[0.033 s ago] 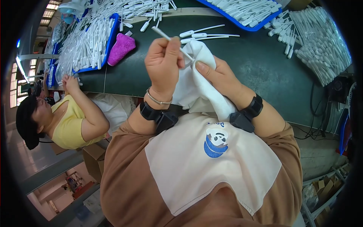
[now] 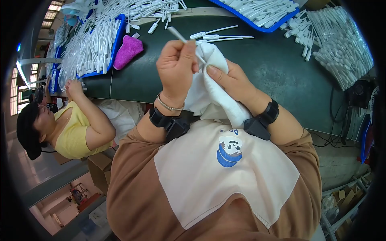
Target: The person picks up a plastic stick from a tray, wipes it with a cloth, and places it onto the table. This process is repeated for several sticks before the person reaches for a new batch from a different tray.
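Up by the far side of the lap, the left hand [image 2: 175, 66] has thumb and forefinger pinched together on a slim white rod [image 2: 177, 34], one end poking out above the knuckles, away from the body, the other running down past the fingertips to the white cloth [image 2: 219, 76]. And it's the right hand [image 2: 235, 82] that has the cloth, thumb pressed flat on top right beside the spot where the rod meets the folds; its other fingers are tucked out of sight, and how far the rod goes in, you can't tell. Below the hands the cloth drapes toward the chest. Just beyond, three loose white pieces [image 2: 217, 37] lie on the dark green table [image 2: 281, 76]. To the containers: over on the left, a blue tray [image 2: 117, 40] heaped with long-stemmed white pieces, a fuzzy pink cloth [image 2: 128, 52] just beside its edge. At the top, a second blue tray [image 2: 270, 29], loaded with the same kind, and off to its right, a bulging clear bag [image 2: 343, 48] packed with more, stems lined up, a loose cluster [image 2: 300, 37] spilling out alongside. A co-worker in yellow [image 2: 76, 130] sits at the left, hands together near the table's edge.
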Tool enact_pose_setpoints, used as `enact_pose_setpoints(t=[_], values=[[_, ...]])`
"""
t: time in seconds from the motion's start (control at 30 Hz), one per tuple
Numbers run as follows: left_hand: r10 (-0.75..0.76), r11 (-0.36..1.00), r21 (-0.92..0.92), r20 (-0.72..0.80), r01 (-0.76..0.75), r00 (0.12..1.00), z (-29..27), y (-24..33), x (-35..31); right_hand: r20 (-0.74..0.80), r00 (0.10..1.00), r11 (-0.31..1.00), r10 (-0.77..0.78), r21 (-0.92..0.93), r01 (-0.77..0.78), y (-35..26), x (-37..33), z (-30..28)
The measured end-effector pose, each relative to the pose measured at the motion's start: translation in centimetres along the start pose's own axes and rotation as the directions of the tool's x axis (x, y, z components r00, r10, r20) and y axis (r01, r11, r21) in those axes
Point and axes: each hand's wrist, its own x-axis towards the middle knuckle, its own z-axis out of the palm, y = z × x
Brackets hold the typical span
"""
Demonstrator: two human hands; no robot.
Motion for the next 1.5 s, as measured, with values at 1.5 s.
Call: enact_pose_setpoints(t=[1.5], values=[[0.173,0.069,0.980,0.173,-0.187,0.970,-11.8,-6.9,15.5,-0.102,0.951,0.868,0.293,0.445,-0.220,-2.6,0.9,-0.5]])
